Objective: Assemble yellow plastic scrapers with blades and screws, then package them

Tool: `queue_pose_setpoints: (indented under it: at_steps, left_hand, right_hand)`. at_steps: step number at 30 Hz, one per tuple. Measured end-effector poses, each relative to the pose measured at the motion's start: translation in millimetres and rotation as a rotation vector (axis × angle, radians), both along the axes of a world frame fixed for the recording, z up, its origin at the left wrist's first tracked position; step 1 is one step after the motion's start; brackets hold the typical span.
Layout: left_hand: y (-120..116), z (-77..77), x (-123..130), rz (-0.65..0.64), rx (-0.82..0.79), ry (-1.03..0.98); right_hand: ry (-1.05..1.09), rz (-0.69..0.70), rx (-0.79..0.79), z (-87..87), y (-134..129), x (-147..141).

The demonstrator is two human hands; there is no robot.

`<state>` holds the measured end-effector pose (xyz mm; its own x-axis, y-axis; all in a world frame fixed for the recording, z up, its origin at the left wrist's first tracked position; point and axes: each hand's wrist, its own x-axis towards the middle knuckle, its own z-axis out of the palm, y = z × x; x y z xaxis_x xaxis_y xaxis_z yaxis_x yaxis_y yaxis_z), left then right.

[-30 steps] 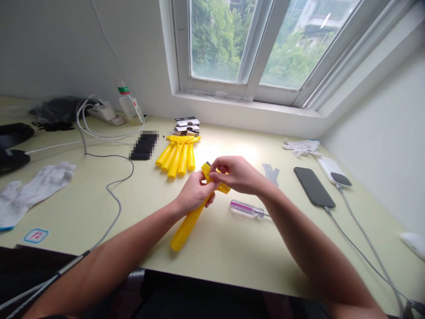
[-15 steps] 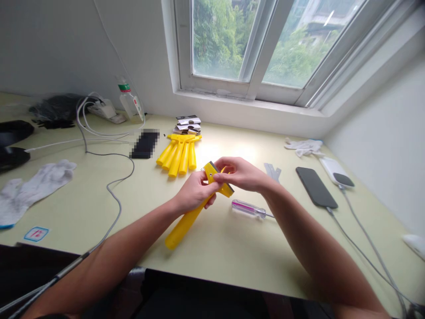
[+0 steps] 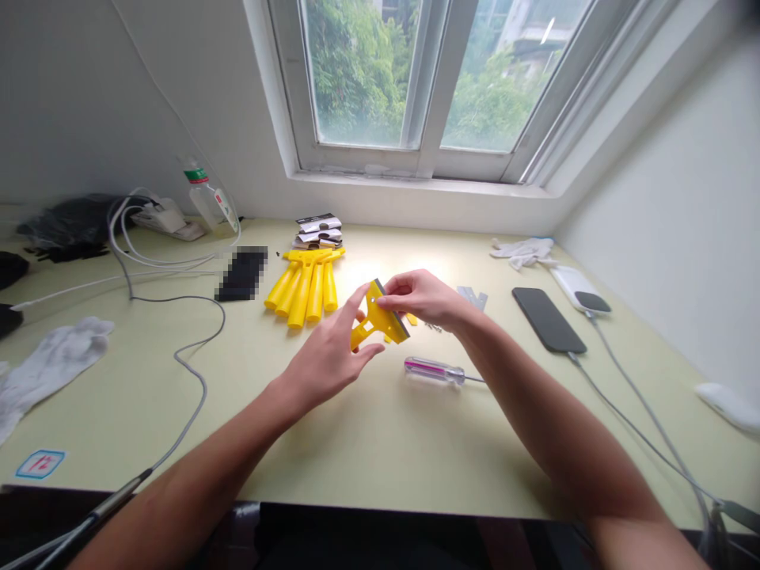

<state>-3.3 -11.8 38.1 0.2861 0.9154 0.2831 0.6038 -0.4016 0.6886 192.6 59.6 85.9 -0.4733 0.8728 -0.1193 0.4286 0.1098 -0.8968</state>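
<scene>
Scraper (image 3: 389, 323), yellow with a dark strip along one edge, is held up between the two hands above the pale table (image 3: 356, 451), its head tilted so that the strip faces the right hand. The left hand (image 3: 325, 352) holds it by the neck, index finger reaching up to the head's upper corner and thumb stretched out apart from it; the rest of the handle is hidden behind that hand. The right hand (image 3: 420, 297) pinches the head narrowly, its thumb on the yellow face close to the strip. Just below the right hand's fingers a small yellow piece (image 3: 412, 319) lies on the table, and beside it, under the wrist, are some tiny metallic bits (image 3: 435, 327), too small to make out. Nearer the body than the right hand lies a screwdriver (image 3: 435, 370) with a clear and pink handle, its shaft running under the right forearm. Flat grey blades (image 3: 473, 298) rest just beyond the right wrist. Past the left hand, a fan of yellow scrapers (image 3: 305, 291) lies handles toward the person, with a stack of packets (image 3: 319, 229) behind it.
</scene>
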Motion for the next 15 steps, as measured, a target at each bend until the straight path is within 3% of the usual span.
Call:
queue_pose_setpoints:
  at_steps: [3, 7, 12, 15]
  left_hand:
    - [0.9, -7.0, 2.0, -0.064, 0.222, 0.171]
    - [3.6, -12.5, 3.4, -0.041, 0.358, 0.252]
    - [5.2, -15.4, 0.8, 0.01, 0.413, 0.318]
    - [6.5, -13.6, -0.6, 0.035, 0.349, 0.214]
  right_hand:
    - [-0.008, -0.027, -0.002, -1.2, 1.7, 3.5]
    - [-0.014, -0.041, 0.015, -2.9, 1.0, 2.6]
    - [0.047, -0.018, 0.009, 3.0, -2.3, 3.4]
    - [0.019, 0.024, 0.07, 5.6, 1.5, 24.3]
